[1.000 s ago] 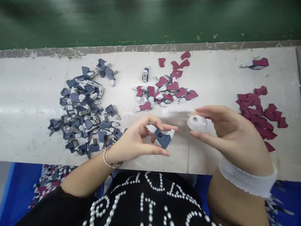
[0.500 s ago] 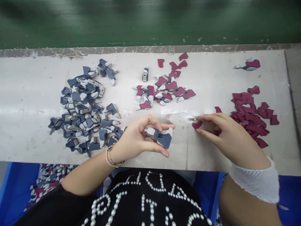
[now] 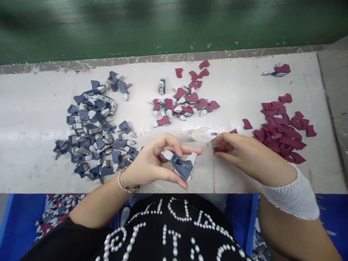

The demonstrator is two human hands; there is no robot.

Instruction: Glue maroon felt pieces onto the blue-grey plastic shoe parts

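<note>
Mostly slate-blue, pale-ended, the hollowed part (image 3: 181,169) in the left hand (image 3: 152,161).

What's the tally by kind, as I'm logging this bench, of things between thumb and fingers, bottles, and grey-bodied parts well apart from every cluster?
Blue-grey part, left hand: 1
Maroon piece, right hand: 1
Whitish bottle: 1
Parts lying apart, a maroon-faced part and an edge-up part: 2
Total: 5
</note>
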